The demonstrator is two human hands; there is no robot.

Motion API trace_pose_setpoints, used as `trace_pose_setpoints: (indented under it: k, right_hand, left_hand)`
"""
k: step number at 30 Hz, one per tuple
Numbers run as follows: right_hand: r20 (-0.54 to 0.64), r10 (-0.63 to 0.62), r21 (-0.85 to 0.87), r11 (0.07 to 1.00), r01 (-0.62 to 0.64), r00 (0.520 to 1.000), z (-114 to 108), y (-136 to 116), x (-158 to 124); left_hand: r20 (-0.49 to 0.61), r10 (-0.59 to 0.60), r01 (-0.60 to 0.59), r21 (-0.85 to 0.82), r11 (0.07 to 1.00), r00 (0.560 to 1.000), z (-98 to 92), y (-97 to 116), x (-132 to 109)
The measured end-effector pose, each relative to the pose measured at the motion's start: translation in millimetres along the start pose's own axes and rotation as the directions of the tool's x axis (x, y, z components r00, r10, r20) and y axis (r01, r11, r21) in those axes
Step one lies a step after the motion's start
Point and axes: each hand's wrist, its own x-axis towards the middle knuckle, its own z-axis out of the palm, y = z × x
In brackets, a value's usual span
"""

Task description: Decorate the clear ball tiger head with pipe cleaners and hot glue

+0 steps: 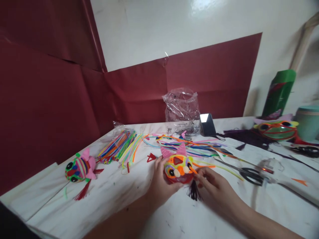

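A colourful craft animal head (177,161) with pink ears, googly eyes and a dark tassel is in front of me. My left hand (159,186) is wrapped around its left side and underside, fingers closed on it. Beside its right eye, my right hand (211,181) pinches an orange pipe cleaner (192,169), whose tip touches the face or sits very close to it. More orange and yellow-green pipe cleaner lengths (224,169) lie behind my right hand. A small bent red pipe cleaner piece (151,157) rests left of the head.
A finished-looking craft fish (79,167) with a red tassel lies left. Bundled pipe cleaners (117,146), a plastic bag (181,109) and a phone (207,124) are at the back. Right are black-handled scissors (251,176), a glue gun (272,167) and another craft head (276,128).
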Motion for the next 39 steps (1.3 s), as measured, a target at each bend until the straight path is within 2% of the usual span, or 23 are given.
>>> trace_pose_setpoints:
  k: [7,13,19,26,31,39]
  right_hand:
    - [0.004,-0.002,0.106,0.994,0.002,1.000,3.5,5.8,-7.3]
    - [0.137,-0.056,0.000,0.998,0.057,0.989,-4.3,10.5,-6.7]
    - [0.179,-0.160,0.002,0.987,0.162,0.971,-3.4,14.7,-8.5]
    - [0.260,-0.217,-0.090,0.965,0.248,0.941,-4.9,13.6,-7.9]
    - [0.242,-0.156,-0.066,0.982,0.177,0.958,-3.5,12.2,-8.8]
    - [0.266,-0.024,-0.031,0.999,0.033,0.964,-6.6,6.0,-11.7]
  left_hand:
    - [0.026,-0.036,0.036,0.007,0.999,0.999,1.9,10.7,-7.2]
    - [-0.033,-0.026,0.026,-0.005,1.000,0.999,3.1,8.1,-5.7]
    - [-0.044,-0.049,0.044,-0.111,0.993,0.998,2.6,6.6,-4.6]
    - [-0.076,-0.008,0.003,-0.065,0.998,0.997,2.1,-1.6,-4.2]
    - [-0.042,-0.024,0.021,-0.067,0.998,0.999,2.3,0.2,-6.2]
    - [-0.074,-0.058,0.053,-0.065,0.996,0.996,0.8,8.9,-1.8]
